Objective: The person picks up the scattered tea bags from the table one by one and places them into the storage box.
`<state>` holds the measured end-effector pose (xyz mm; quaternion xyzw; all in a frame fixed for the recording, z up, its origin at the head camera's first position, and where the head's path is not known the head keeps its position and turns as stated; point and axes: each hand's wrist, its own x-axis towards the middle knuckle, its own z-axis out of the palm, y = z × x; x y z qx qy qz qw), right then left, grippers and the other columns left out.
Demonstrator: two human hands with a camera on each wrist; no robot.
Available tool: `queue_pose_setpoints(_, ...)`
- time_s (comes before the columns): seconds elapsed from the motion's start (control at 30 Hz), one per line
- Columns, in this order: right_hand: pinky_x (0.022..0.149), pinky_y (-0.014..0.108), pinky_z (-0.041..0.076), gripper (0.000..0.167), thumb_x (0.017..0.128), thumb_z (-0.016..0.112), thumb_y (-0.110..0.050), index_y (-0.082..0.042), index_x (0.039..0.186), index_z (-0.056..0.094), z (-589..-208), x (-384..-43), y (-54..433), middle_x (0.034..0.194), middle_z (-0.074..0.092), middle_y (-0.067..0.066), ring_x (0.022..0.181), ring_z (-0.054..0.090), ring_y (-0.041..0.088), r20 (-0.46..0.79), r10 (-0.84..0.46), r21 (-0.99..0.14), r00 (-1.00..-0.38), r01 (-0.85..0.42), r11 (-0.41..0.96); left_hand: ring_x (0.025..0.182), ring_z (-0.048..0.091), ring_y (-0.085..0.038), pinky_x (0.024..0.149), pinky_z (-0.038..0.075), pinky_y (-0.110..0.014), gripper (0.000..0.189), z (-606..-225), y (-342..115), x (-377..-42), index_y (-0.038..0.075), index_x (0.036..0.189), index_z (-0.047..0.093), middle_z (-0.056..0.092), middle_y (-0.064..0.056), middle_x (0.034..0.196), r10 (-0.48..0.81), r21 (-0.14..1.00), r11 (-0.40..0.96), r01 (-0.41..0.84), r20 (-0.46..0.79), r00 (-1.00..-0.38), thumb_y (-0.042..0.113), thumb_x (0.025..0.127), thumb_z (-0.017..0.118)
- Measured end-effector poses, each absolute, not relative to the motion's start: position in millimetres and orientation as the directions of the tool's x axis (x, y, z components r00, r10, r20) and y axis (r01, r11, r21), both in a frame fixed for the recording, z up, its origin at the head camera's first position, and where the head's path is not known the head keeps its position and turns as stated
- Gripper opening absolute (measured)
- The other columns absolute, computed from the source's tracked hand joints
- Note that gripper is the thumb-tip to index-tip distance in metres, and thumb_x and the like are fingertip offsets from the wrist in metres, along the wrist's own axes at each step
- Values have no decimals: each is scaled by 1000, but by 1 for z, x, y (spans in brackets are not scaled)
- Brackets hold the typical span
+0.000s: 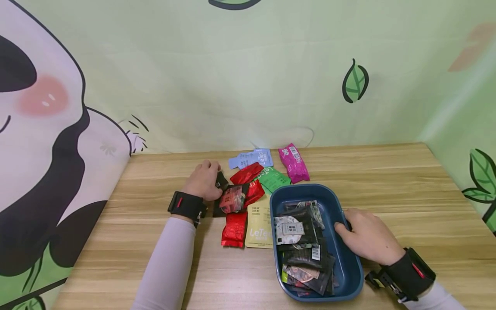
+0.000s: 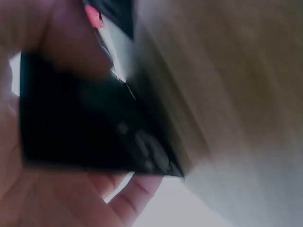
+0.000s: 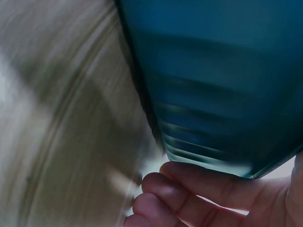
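Note:
My left hand (image 1: 203, 181) is at the left edge of a loose pile of packets and pinches a black sachet (image 2: 71, 127) between thumb and fingers. Beside it lies a black packet with a reddish picture (image 1: 232, 199), with red packets (image 1: 234, 230) around it. My right hand (image 1: 370, 234) grips the right side of a blue plastic bin (image 1: 350, 275), thumb at the rim and fingers along the outer wall. Several mostly black sachets (image 1: 306, 252) lie heaped in the bin. In the right wrist view the fingers (image 3: 208, 182) are against the ribbed blue wall.
A yellow packet (image 1: 258, 224) lies partly behind the bin's left rim. Farther back are a green packet (image 1: 273, 178), light-blue packets (image 1: 255, 158) and a magenta packet (image 1: 293, 162). The wooden table (image 1: 418, 193) ends at a printed green backdrop (image 1: 271, 86).

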<state>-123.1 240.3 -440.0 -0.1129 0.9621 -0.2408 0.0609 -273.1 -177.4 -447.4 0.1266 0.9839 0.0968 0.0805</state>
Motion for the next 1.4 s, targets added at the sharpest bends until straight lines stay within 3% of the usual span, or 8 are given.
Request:
queue_pose_setpoints(0.2, 59, 29, 39, 20, 101, 62, -23, -17, 82, 66, -441, -122, 240, 75, 58, -3, 65, 53, 10, -58, -244, -475, -968, -188, 860, 133, 45, -45, 112, 40, -57, 48, -449, -178, -273, -1, 141, 46, 44, -27, 142, 256, 215, 950, 224, -131, -958, 14, 96, 56)
queue_pose_setpoints(0.4, 61, 30, 39, 20, 100, 63, -23, -17, 82, 66, -442, -123, 240, 76, 58, -2, 67, 53, 11, -45, -244, -461, -969, -197, 865, 145, 33, -48, 117, 31, -59, 56, -448, -175, -273, 1, 154, 34, 38, -28, 153, 224, 200, 961, 193, -148, -963, 14, 101, 47)
queue_pose_setpoints(0.57, 61, 30, 37, 22, 100, 63, -24, -17, 80, 64, -441, -123, 240, 74, 56, -2, 66, 51, 12, -41, -245, -453, -969, -200, 869, 145, 34, -51, 115, 30, -64, 63, -433, -162, -266, 3, 158, 28, 36, -29, 155, 248, 222, 951, 213, -141, -958, 19, 101, 50)
queue_pose_setpoints(0.77, 60, 29, 36, 24, 100, 63, -23, -18, 77, 61, -440, -123, 240, 72, 53, -2, 64, 50, 11, -29, -249, -455, -968, -209, 865, 136, 42, -43, 100, 45, -61, 73, -409, -130, -249, 6, 154, 32, 40, -23, 147, 369, 197, 912, 359, -16, -929, 23, 92, 66)
queue_pose_setpoints(0.9, 59, 29, 35, 25, 100, 63, -23, -18, 76, 60, -441, -123, 240, 71, 51, -2, 63, 48, 12, -26, -247, -452, -969, -209, 867, 124, 48, -34, 90, 51, -53, 74, -396, -104, -230, 7, 150, 38, 46, -17, 138, 496, 164, 843, 511, 128, -859, 26, 86, 73)
queue_pose_setpoints(1.1, 59, 29, 35, 25, 100, 63, -23, -18, 76, 60, -443, -123, 241, 70, 51, -2, 62, 48, 12, -16, -249, -446, -968, -216, 868, 106, 51, -23, 81, 51, -37, 73, -383, -70, -200, 12, 145, 50, 54, -9, 126, 671, 158, 660, 734, 315, -671, 34, 80, 75)
queue_pose_setpoints(1.23, 60, 30, 38, 20, 100, 64, -23, -16, 81, 65, -442, -123, 241, 72, 54, -2, 65, 51, 11, -22, -249, -455, -968, -212, 865, 105, 50, -19, 83, 48, -33, 75, -380, -48, -180, 14, 143, 54, 54, -5, 126, 741, 143, 564, 813, 348, -575, 40, 76, 76)
queue_pose_setpoints(1.4, 58, 29, 40, 18, 100, 63, -23, -15, 85, 67, -441, -124, 240, 73, 57, -2, 65, 53, 10, -31, -248, -480, -968, -203, 854, 110, 48, -17, 92, 48, -33, 79, -378, -30, -159, 16, 145, 52, 52, -3, 129, 798, 127, 505, 854, 309, -518, 44, 76, 78)
